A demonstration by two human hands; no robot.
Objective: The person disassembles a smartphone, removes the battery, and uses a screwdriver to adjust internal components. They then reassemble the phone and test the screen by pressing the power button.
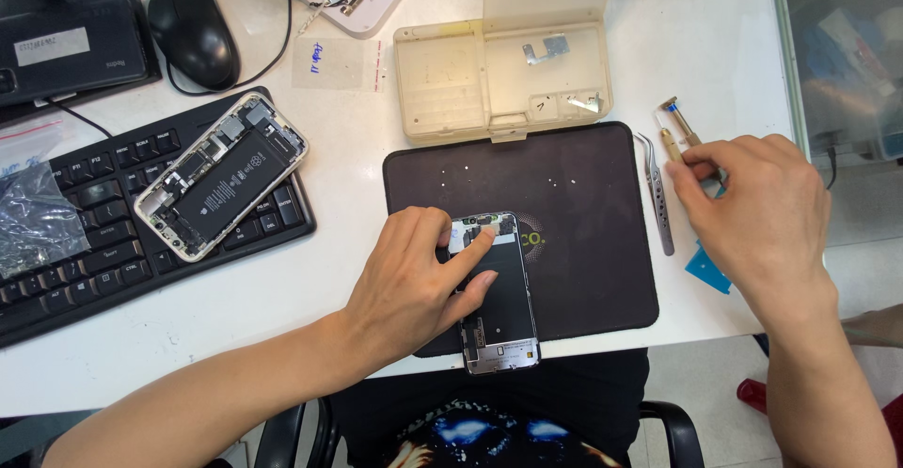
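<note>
My left hand presses down on a phone screen panel that lies face down on a dark work mat; the index finger rests on the panel's top edge. My right hand is at the mat's right side with its fingers closed on a brass-handled screwdriver. Curved steel tweezers lie just left of that hand. An opened phone body with its battery and boards showing lies on a black keyboard.
A beige parts tray with its lid up holds small metal pieces behind the mat. A black mouse, a plastic bag, a blue card and a clear film piece lie around. The table's front edge is close.
</note>
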